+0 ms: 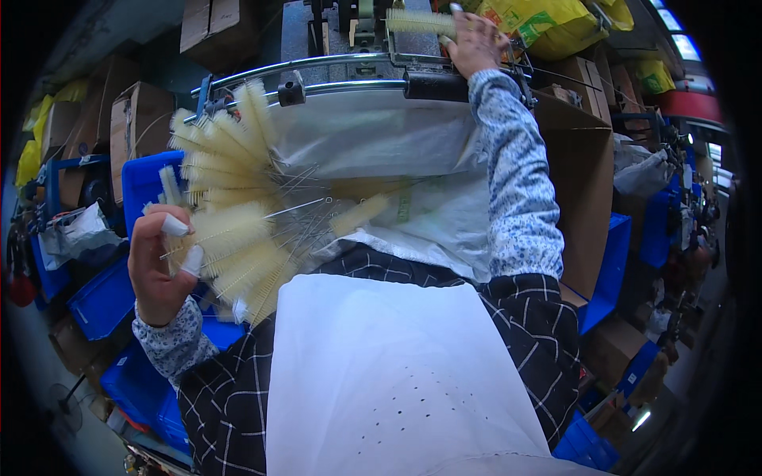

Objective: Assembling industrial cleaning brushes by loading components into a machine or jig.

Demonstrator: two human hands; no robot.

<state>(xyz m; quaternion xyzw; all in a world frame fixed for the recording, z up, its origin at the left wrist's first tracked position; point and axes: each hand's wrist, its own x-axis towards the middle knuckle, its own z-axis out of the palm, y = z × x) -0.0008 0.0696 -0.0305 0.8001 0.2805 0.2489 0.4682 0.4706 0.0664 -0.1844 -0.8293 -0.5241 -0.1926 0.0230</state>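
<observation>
At the left, my left hand [159, 266], with white coverings on thumb and forefinger, is closed around the tip end of a pale yellow bristle brush [232, 230]. That brush lies on a fanned heap of similar brushes [226, 155] with thin twisted-wire stems pointing inward. Up at the machine [361, 36], my right hand [476, 44] has thumb and forefinger on either side of another pale brush [419, 21], at its right end. Its grip there is partly hidden. One loose brush [361, 214] rests on the whitish plastic sheet [429, 206] across my lap.
Metal rails [341, 86] with a black sleeve [435, 86] run along the machine's near side. A tall open cardboard box [578, 190] stands at the right, and a blue bin [147, 186] sits behind the brush heap. Yellow plastic bags [548, 24] lie beyond my right hand.
</observation>
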